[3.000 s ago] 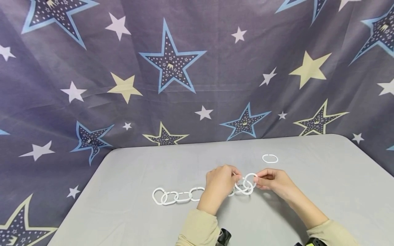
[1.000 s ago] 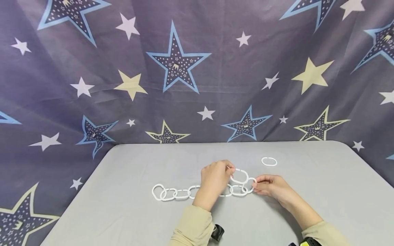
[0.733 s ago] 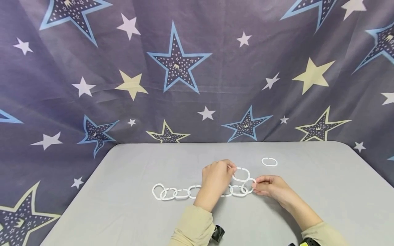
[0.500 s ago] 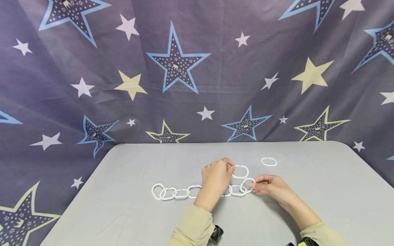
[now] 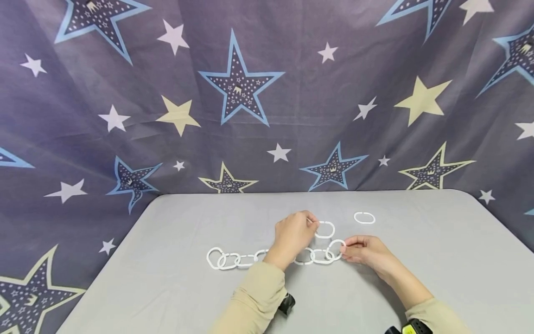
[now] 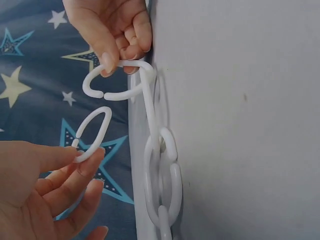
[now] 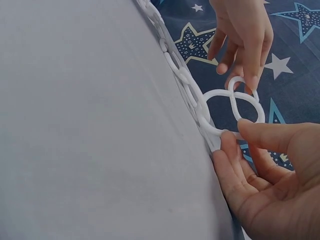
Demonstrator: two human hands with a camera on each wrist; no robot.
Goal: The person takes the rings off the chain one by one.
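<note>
Space now separates the white oval plastic ring [image 6: 103, 131] that the left hand [image 5: 293, 235] pinches from the end link [image 6: 122, 95] of the white plastic chain [image 6: 176, 192], no longer overlapping it in the head view, so the ring seems unjoined. At the chain's right end the right hand [image 5: 368, 253] pinches that link, while a spare white oval ring [image 5: 365, 223] lies beyond the chain on the matt grey table [image 5: 167, 283]. Links look smooth, round-sectioned and narrowly split.

White oval-linked chain [image 6: 148, 175] stretches sideways, end lifted — gapped link [image 6: 103, 129] held apart.
</note>
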